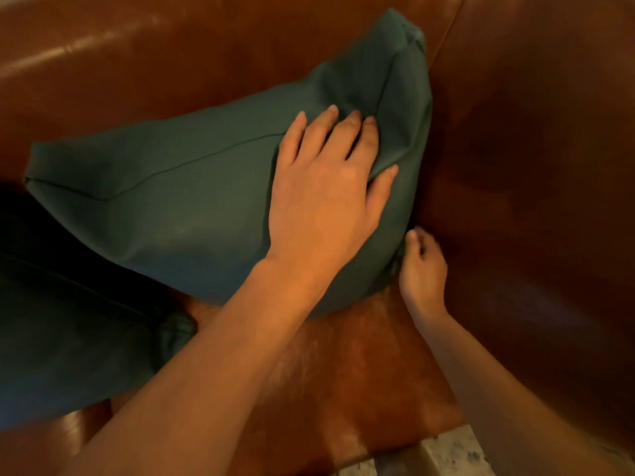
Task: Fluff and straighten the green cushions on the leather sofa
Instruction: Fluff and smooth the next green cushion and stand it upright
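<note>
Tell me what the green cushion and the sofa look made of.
Green cushion: matte woven fabric by the look, with a fine even texture, sewn seams and soft folds under the left hand; fibre type unclear. Sofa: brown leather or a leather look-alike, smooth and semi-glossy, with light streaks on the backrest and scuffed pale patches on the seat.

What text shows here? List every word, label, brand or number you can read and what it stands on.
None: no readable text anywhere.
Green cushion: plain fabric, no tag showing.
Leather sofa: no brand mark visible.
Second green cushion: in shadow, nothing legible.
</note>
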The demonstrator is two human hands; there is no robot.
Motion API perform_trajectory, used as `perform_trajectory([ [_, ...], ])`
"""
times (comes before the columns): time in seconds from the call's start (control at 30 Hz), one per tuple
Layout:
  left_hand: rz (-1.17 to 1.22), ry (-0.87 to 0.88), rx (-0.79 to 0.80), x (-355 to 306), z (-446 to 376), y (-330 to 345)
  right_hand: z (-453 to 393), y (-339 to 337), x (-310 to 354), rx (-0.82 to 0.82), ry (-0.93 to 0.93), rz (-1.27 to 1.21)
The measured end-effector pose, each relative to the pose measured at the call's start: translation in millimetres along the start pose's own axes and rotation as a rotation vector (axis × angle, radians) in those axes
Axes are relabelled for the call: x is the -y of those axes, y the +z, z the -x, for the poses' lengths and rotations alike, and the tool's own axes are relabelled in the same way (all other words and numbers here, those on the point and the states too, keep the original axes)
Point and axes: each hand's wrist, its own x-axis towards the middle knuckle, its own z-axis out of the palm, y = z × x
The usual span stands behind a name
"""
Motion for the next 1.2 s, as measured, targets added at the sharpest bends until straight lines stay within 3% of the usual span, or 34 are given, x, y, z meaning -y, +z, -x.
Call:
perform_trajectory([
  [0.07,-0.002,0.000,-0.004,-1.5,0.6,1.1,12.0,-3.6,37.1,-0.092,-0.161,-0.389],
  [0.13,0.007,-0.003,-0.013,-1.4,0.9,1.7,16.9,3.0,70.6,-0.084,-0.258,-0.583],
  [0.23,0.001,-0.014,0.018,-2.1,-0.5,2.1,22.0,17.2,95.9,-0.125,-0.291,-0.561],
  [0.5,-0.016,-0.039,0.038,-0.6,-1.4,7.5,15.7,31.0,69.8,-0.161,-0.231,-0.539],
  [0.6,0.014,-0.048,0.006,0.3,-0.6,6.3,13.4,36.1,47.8,-0.095,-0.075,-0.564],
  [0.73,0.033,-0.039,-0.019,3.6,0.1,6.6,16.8,43.1,-3.9,0.173,0.231,-0.542],
  [0.83,0.029,-0.053,0.006,2.5,-0.6,5.2,9.6,34.5,-26.5,0.326,0.436,-0.362],
  [0.9,0.029,-0.059,0.049,2.3,-1.5,2.4,1.7,22.5,-23.1,0.371,0.390,-0.189],
  [1.0,0.094,-0.031,0.039,4.5,-2.9,-7.3,6.1,-0.4,-11.7,0.203,0.207,-0.065],
  [1.1,0.222,0.022,-0.256,8.2,22.7,-26.1,42.3,-27.6,-2.4,0.077,0.022,-0.043],
  [1.17,0.327,0.047,-0.364,11.5,68.4,-30.9,70.7,-41.7,3.5,0.224,-0.090,0.042],
  [1.2,0.374,0.030,-0.310,13.3,96.4,-30.5,83.6,-45.2,8.9,0.356,-0.137,0.119],
])
